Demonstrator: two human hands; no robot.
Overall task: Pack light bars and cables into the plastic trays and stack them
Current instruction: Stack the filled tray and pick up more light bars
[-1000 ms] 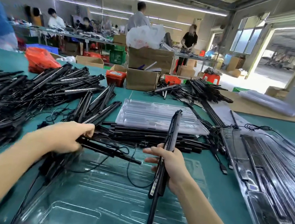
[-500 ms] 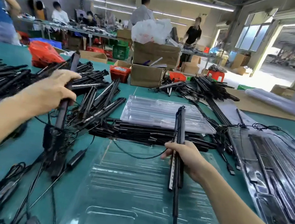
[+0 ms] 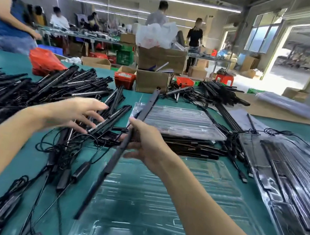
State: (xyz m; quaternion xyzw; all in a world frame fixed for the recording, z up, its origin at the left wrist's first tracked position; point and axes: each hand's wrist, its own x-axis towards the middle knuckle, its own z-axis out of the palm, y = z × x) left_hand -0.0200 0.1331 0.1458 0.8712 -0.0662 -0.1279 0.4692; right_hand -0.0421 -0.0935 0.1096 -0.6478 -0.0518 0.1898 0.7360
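My right hand point(image 3: 144, 143) grips a long black light bar point(image 3: 117, 155) near its middle; the bar slants from upper right to lower left above the left edge of a clear plastic tray point(image 3: 188, 197) lying in front of me. My left hand point(image 3: 77, 112) hovers with fingers spread over black light bars point(image 3: 108, 118) at the table's middle left and holds nothing. More bars with cables point(image 3: 61, 156) lie below it. A filled tray point(image 3: 297, 177) of bars sits at the right.
A big heap of black bars point(image 3: 24, 89) covers the left of the green table. A stack of clear trays point(image 3: 181, 121) rests on more bars beyond my hands. Cardboard boxes point(image 3: 151, 81), a red bag point(image 3: 44, 62) and workers stand farther back.
My left hand let go of the bar it was lifting and now reaches open toward the bars in the middle. My right hand swung its bar leftward, tilting it across the tray's left edge.
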